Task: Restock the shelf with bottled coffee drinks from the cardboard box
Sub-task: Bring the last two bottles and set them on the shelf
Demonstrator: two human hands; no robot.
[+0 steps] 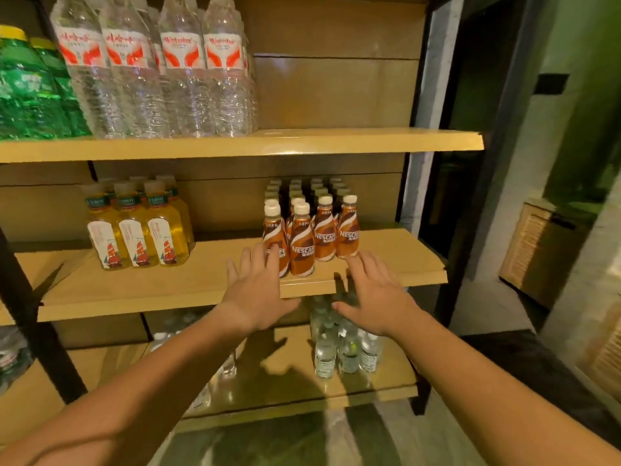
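Coffee bottles (pixel 301 243) fill 4 rows on shelf (pixel 403 258).

This looks like a shop, though dim light hides much around it. Wooden shelves (pixel 235 148) carry front-facing rows of identical drinks: water bottles (pixel 181 79), green bottles (pixel 27 92), yellow drinks (pixel 134 237) and coffee bottles (pixel 324 230).

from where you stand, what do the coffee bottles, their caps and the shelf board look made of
Coffee bottles: likely plastic under a glossy printed brown-and-white sleeve that catches highlights.
Caps: matte off-white, probably plastic.
Shelf board: smooth tan surface with no visible grain, possibly laminate or painted metal.
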